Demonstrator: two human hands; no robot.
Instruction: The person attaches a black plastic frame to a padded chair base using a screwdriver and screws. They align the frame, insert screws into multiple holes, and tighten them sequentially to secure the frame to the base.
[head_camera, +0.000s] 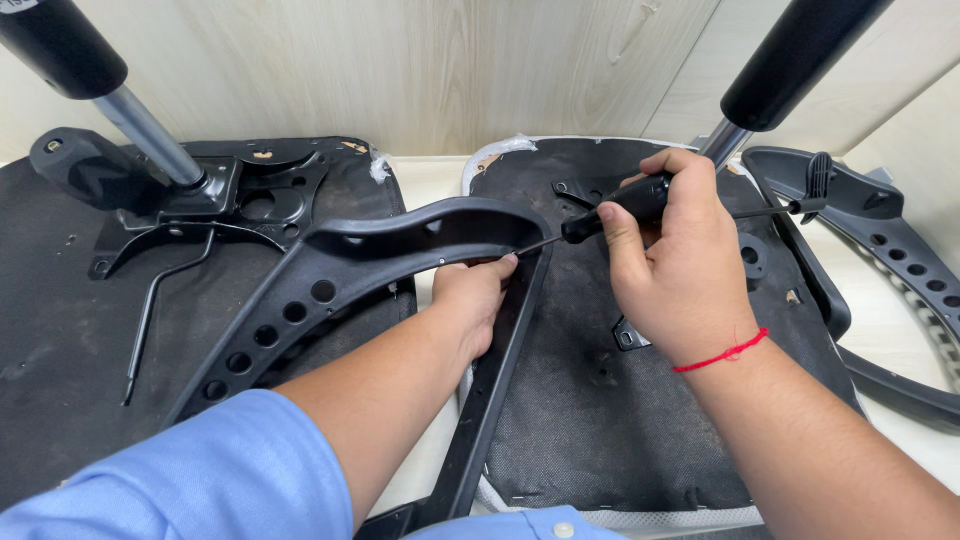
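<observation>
Black fabric-covered upturned chair seat (600, 400) fills the lower right of the frame, a second dark upturned seat (60, 320) the left. Across the centre lies the black perforated plastic armrest frame (400, 240), where the left hand (475, 300) presses its bracket, fingers curled on it. The right hand (680, 270) is clamped around a black-handled screwdriver (620, 205), tip at the bracket. Fastening the armrest appears under way; turning squarely comes next.
</observation>
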